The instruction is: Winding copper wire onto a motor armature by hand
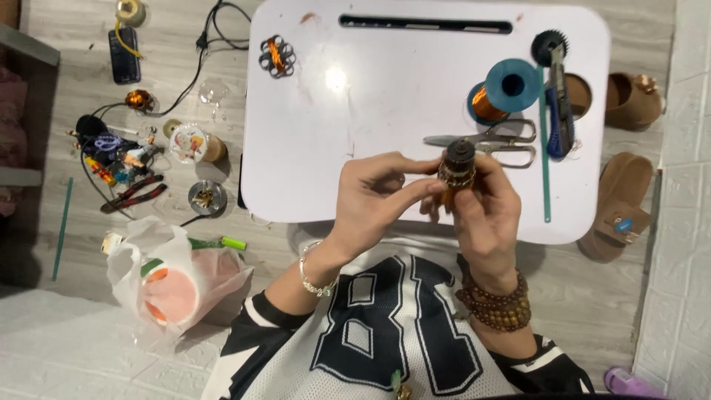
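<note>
Both hands meet over the near edge of a small white lap table (311, 148). My right hand (489, 215) grips a small motor armature (458, 164), dark on top with copper windings, held upright. My left hand (378, 194) pinches the armature's side with thumb and fingertips. Just beyond the hands lie steel scissors (489, 141). A teal spool of copper wire (503, 90) sits behind them. A second wound armature core (277, 56) rests at the table's far left.
A blue utility knife (560, 111), a thin green strip (543, 148) and a black gear (549, 46) lie at the table's right. On the floor: pliers (133, 194), phone (124, 55), cables, small parts, a plastic bag (174, 285), brown slippers (618, 204).
</note>
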